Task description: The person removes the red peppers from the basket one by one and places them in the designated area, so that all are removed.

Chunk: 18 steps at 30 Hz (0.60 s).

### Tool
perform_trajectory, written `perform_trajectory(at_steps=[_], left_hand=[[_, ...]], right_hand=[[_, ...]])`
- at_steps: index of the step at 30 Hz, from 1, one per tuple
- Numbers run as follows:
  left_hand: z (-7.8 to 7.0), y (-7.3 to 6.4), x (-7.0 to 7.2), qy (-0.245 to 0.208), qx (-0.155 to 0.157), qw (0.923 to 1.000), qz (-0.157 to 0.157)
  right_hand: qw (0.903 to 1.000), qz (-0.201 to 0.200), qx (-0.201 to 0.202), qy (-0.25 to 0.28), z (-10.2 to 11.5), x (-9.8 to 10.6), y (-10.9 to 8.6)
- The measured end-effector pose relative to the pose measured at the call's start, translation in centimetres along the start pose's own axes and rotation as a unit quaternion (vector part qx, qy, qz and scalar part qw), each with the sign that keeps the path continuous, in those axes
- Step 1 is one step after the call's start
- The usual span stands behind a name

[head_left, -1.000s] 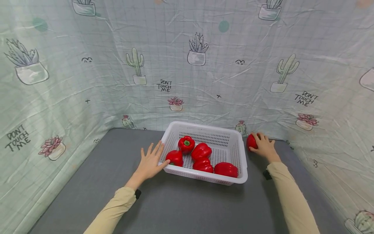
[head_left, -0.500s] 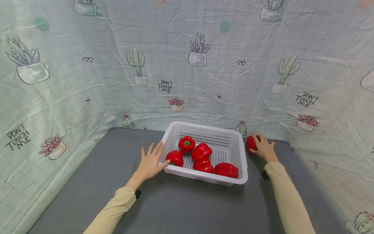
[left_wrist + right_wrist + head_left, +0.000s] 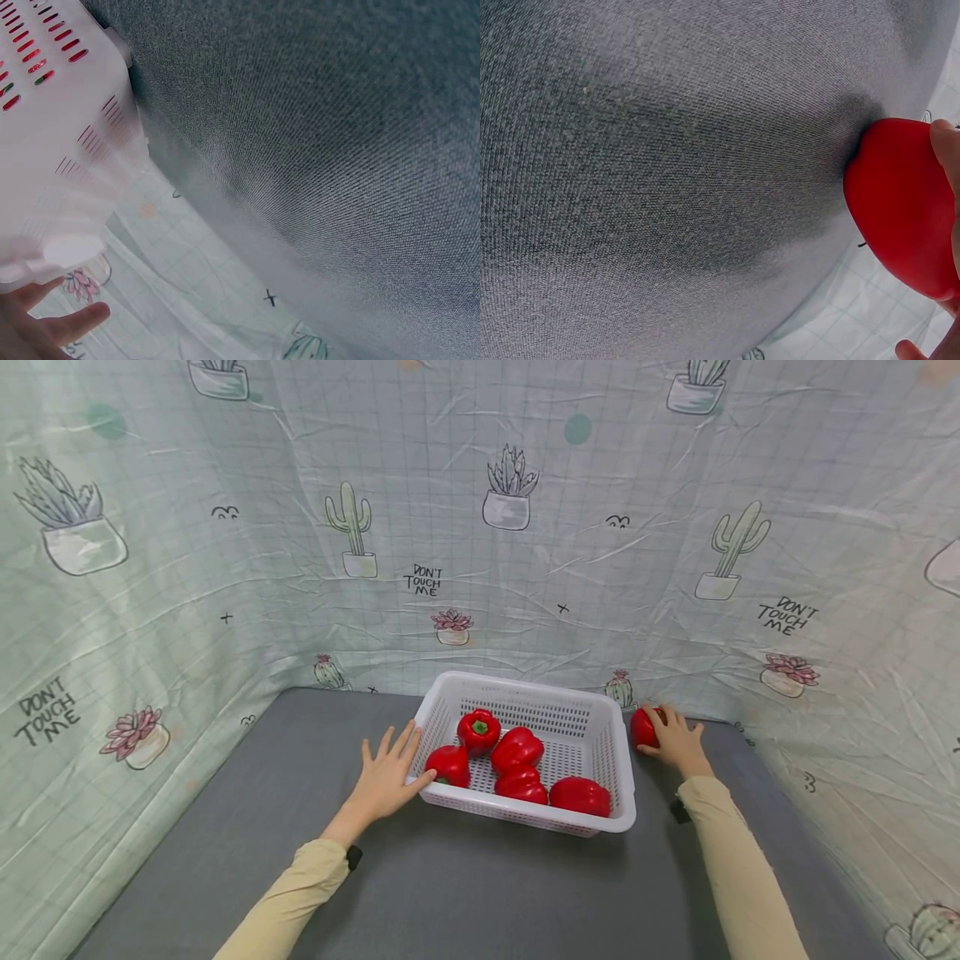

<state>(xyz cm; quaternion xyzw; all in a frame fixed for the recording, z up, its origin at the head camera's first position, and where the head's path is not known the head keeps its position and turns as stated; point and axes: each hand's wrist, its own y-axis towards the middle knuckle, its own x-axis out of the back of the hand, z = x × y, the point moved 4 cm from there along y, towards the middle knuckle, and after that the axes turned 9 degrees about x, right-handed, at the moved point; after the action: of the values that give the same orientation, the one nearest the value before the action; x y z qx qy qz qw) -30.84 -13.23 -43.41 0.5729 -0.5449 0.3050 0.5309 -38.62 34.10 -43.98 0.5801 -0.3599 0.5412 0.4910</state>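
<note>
My left hand [image 3: 382, 781] lies spread at the left end of a white slotted plastic basket [image 3: 517, 811], its thumb and fingertips at the rim. Inside the basket are several red bell peppers, one [image 3: 478, 731] showing its green stem end upward. Beyond the basket's right end, my right hand [image 3: 678, 745] curls over another red bell pepper [image 3: 642, 729] on the table. In the right wrist view, thumb and fingers grip the side of this pepper [image 3: 904, 206], which sits low at the cloth. The left wrist view shows two fingers under the basket's edge.
A dark grey cloth [image 3: 480, 893] covers the table. Pale curtains [image 3: 555, 560] printed with cactus drawings hang along the back and both sides. The right-hand pepper is close to the back curtain, in the narrow strip right of the basket.
My right hand and forearm have shifted slightly left and toward me, and the pepper under the fingers has turned a little. Left hand and basket stay in place.
</note>
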Motion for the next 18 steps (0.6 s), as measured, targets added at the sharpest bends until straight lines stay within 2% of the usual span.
perform_trajectory(at_steps=[10, 18], left_hand=[[0.2, 0.1, 0.0, -0.004, 0.000, 1.0000, -0.003], [0.1, 0.1, -0.1, -0.007, -0.003, 0.9999, -0.007]], right_hand=[[0.9997, -0.010, 0.018, -0.009, 0.2, 0.5, 0.0], [0.9982, -0.043, 0.040, -0.010, 0.6, 1.1, -0.7]])
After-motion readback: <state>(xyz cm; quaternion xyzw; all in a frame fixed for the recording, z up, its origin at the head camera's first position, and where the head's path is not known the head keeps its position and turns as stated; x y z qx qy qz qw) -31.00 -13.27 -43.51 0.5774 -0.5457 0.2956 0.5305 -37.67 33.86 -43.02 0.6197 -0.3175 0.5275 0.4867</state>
